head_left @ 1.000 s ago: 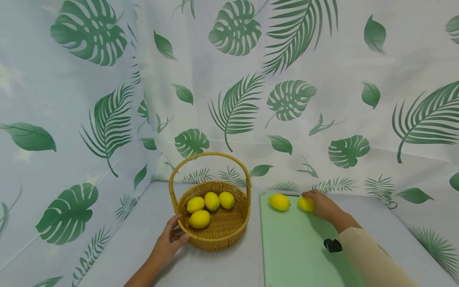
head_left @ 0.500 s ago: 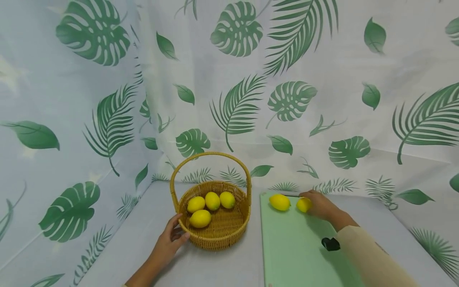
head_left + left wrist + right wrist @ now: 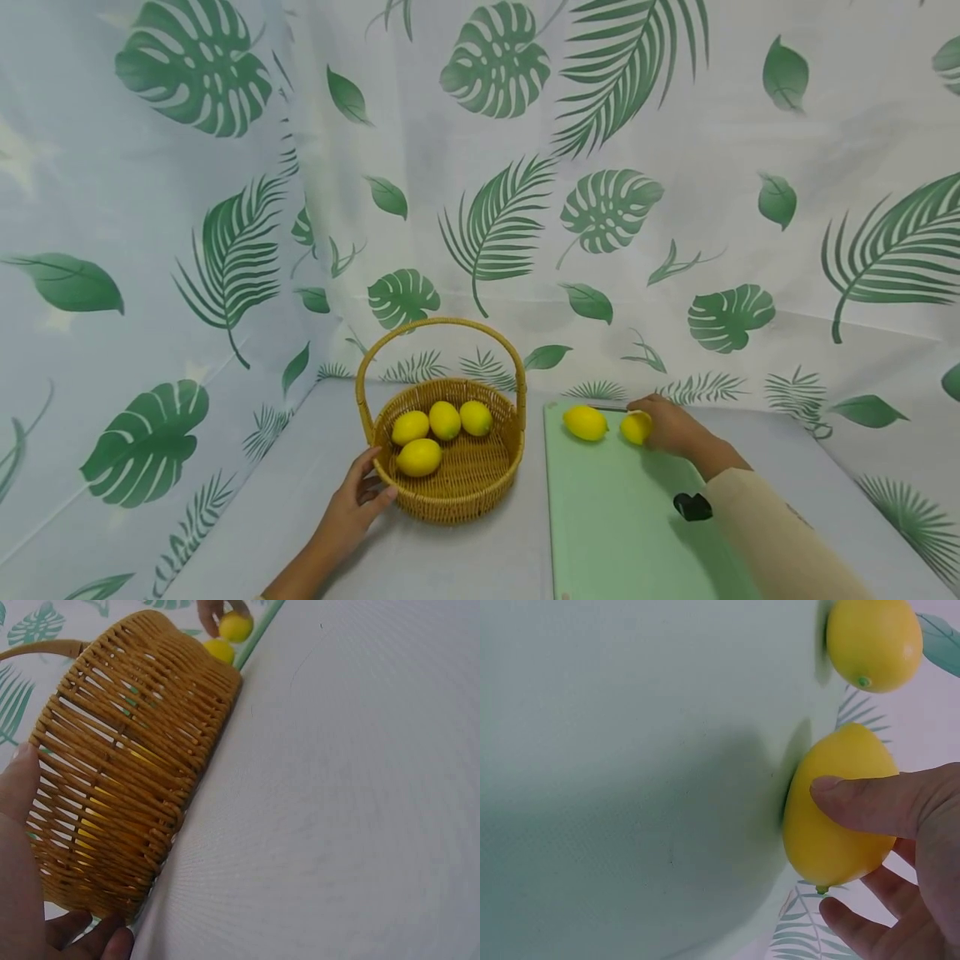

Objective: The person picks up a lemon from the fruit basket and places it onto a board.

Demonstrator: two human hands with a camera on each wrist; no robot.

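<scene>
My right hand holds a yellow lemon at the far end of a pale green board. The thumb lies across the lemon, and fingers curl behind and below it. To its left on the board lies a second lemon. My left hand grips the near left side of a woven wicker basket, one finger up at the rim. In the left wrist view, fingertips curl at the basket wall. Several lemons lie inside, mostly toward the back and left.
A white cloth with green leaf prints stands as walls behind and at both sides. The basket's tall arched handle stands upright. A small black item shows beside the right sleeve, over the board.
My right hand and the lemon in it have shifted very slightly left since a second ago. The left hand and basket have stayed put.
</scene>
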